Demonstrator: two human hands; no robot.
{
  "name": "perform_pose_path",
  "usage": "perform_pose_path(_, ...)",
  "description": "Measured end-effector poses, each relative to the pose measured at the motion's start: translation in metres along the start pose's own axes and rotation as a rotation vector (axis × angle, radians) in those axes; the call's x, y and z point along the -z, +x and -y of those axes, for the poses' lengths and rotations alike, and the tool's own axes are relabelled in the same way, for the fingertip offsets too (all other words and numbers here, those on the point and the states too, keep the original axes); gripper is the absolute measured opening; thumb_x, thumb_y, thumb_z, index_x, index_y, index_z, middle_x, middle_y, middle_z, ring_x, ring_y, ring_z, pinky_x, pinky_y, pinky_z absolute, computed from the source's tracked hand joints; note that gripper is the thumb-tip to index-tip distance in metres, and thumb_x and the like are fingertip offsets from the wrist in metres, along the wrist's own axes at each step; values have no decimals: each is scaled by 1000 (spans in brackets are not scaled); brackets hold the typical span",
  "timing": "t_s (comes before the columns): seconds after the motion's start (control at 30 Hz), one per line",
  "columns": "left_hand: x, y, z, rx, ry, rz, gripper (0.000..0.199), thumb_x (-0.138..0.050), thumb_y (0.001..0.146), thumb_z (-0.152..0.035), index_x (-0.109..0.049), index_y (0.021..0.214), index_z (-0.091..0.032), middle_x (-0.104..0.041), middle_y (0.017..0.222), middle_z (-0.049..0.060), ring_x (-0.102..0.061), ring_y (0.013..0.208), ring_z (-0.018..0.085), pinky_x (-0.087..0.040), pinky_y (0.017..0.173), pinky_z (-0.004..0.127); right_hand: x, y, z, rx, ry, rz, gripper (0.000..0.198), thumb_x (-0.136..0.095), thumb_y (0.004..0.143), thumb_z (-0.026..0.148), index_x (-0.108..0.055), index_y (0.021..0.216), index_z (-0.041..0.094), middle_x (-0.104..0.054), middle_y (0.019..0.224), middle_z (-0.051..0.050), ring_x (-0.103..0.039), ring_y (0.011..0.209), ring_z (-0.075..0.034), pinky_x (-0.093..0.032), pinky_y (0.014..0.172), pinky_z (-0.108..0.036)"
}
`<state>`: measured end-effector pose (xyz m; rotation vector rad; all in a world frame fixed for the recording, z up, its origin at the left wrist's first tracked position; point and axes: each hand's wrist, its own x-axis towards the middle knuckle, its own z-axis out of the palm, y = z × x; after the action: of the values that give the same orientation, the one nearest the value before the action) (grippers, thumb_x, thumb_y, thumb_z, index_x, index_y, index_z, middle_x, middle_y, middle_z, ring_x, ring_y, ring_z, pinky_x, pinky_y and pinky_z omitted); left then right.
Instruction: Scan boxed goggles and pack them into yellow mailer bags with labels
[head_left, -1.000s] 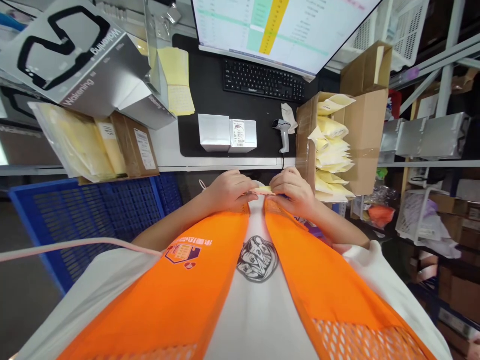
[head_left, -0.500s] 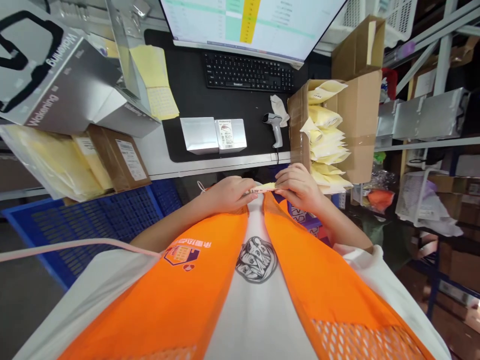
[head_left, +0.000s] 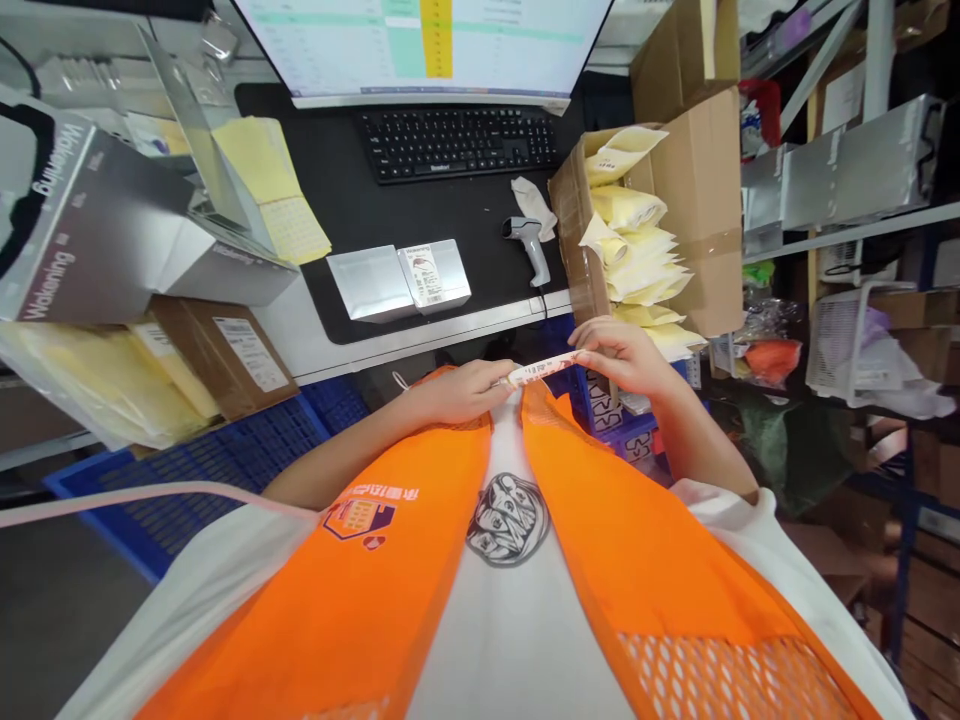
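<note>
Close in front of my chest, a slim pale packet (head_left: 543, 367) with small dark and reddish print is stretched between my two hands, seen nearly edge-on. My left hand (head_left: 471, 390) has its fingers closed on the packet's left end. At the other end my right hand (head_left: 616, 352) pinches it between thumb and fingers. Most of the packet's broad face is turned out of sight. Past the hands, on the black desk mat, lie two silver boxes (head_left: 373, 285) side by side, one bearing a white label (head_left: 425, 277). To their right rests a grey barcode scanner (head_left: 531, 246).
A cardboard box (head_left: 581, 225) full of yellow padded mailers (head_left: 628, 208) stands right of the mat. At the left, large silver-grey boxes (head_left: 97, 215) sit over wrapped packages. A keyboard (head_left: 457, 142) lies below the monitor (head_left: 420, 45). Blue crates (head_left: 315, 425) are beneath the desk edge.
The view has shifted, the desk items sliding left in it. My right hand has moved outward from the left, and more of the packet's printed side shows between them.
</note>
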<state>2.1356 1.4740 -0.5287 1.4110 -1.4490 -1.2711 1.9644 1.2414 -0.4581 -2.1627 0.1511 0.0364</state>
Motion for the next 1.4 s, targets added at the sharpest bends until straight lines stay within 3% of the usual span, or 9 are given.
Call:
perform_pose_path(0.3, -7, 8, 3, 57, -103, -95, 45, -45, 99, -58, -49, 78, -18, -55, 74, -1, -48, 66, 13, -33, 61, 28, 1, 0, 11, -71, 50, -35, 35, -68, 95, 51, -70, 77, 21, -72, 83, -6, -68, 86, -21, -54, 81, -35)
perform_pose_path(0.47, -2, 2, 3, 17, -83, -84, 32, -48, 96, -46, -50, 78, -19, -54, 73, -1, -48, 66, 14, -35, 63, 27, 16, 2, 15, -82, 86, -44, 35, -72, 92, 53, -70, 77, 21, -73, 84, -5, -69, 83, -20, -54, 80, -34)
perform_pose_path(0.57, -2, -5, 8, 29, -189, -93, 26, -53, 90, -40, -47, 76, -19, -51, 70, -2, -46, 63, 12, -35, 60, 26, 40, -5, 16, -115, 122, -191, 34, -78, 88, 51, -69, 74, 21, -73, 81, -4, -68, 81, -19, -55, 80, -34)
perform_pose_path(0.7, -7, -5, 15, 149, -689, -101, 24, -55, 81, -41, -51, 91, -20, -51, 64, -3, -41, 50, 11, -29, 48, 25, 63, -16, 2, -79, 191, -553, 25, -84, 83, 41, -70, 73, 22, -69, 75, -2, -65, 75, -16, -54, 77, -31)
perform_pose_path(0.8, -8, 4, 19, 162, -997, -184, 37, -55, 70, -39, -51, 100, -19, -52, 61, -3, -40, 45, 12, -27, 44, 26, 60, -23, -26, -60, 384, -879, 30, -85, 80, 43, -64, 73, 23, -66, 75, 0, -63, 72, -14, -54, 74, -30)
perform_pose_path(0.87, -5, 11, 25, 181, -1043, -250, 38, -56, 65, -37, -53, 98, -19, -55, 64, -2, -41, 45, 11, -29, 44, 26, 46, -29, -50, -175, 435, -939, 37, -83, 77, 50, -58, 73, 23, -64, 74, 2, -63, 71, -15, -55, 74, -31)
perform_pose_path(1.13, 32, 71, 39, 458, -669, -373, 28, -68, 71, -41, -58, 86, -19, -58, 61, -1, -51, 47, 12, -34, 43, 22, -12, -83, -113, -633, 342, -866, 39, -72, 81, 57, -61, 78, 20, -65, 75, 0, -62, 76, -17, -53, 79, -32)
perform_pose_path(1.27, 69, 143, 27, 352, -362, -515, 35, -72, 74, -44, -65, 95, -17, -65, 76, 2, -58, 58, 14, -43, 52, 24, -9, -106, -125, -678, 436, -982, 37, -76, 77, 55, -62, 77, 20, -66, 74, 0, -62, 74, -17, -52, 77, -31)
perform_pose_path(1.4, 113, 242, 14, 246, 102, -515, 40, -64, 85, -40, -72, 114, -14, -68, 82, 4, -61, 71, 18, -50, 73, 30, 1, -128, -140, -705, 478, -1033, 36, -74, 77, 56, -64, 77, 21, -69, 75, -1, -65, 75, -19, -54, 79, -35)
